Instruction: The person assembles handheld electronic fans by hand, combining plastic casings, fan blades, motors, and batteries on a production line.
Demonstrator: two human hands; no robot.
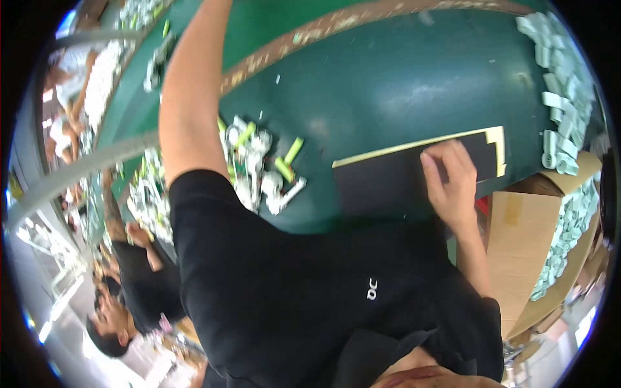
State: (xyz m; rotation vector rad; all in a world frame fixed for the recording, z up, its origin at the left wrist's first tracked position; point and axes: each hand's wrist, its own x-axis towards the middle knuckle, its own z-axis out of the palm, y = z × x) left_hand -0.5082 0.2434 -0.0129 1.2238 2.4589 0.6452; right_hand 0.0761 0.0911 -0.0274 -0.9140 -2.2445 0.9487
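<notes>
My right hand [453,181] is over a flat black sheet [388,181] with a pale yellow border, on the green work surface [388,84]. Its fingers curl in, thumb and forefinger tips close together; anything they may pinch is too small to make out. My left arm [191,97] stretches away toward the far side, and its hand lies beyond the upper edge of the picture. Beside that arm is a pile of white plastic assemblies [249,155], with lime-green cylinders [293,150] among and next to them.
Pale green plastic parts [559,116] are heaped along the right side. Below them, a cardboard box [521,249] holds more such parts. A brown strip [310,35] crosses the far surface. On the left are a grey curved bar [84,165] and a seated co-worker [149,278] near more white assemblies.
</notes>
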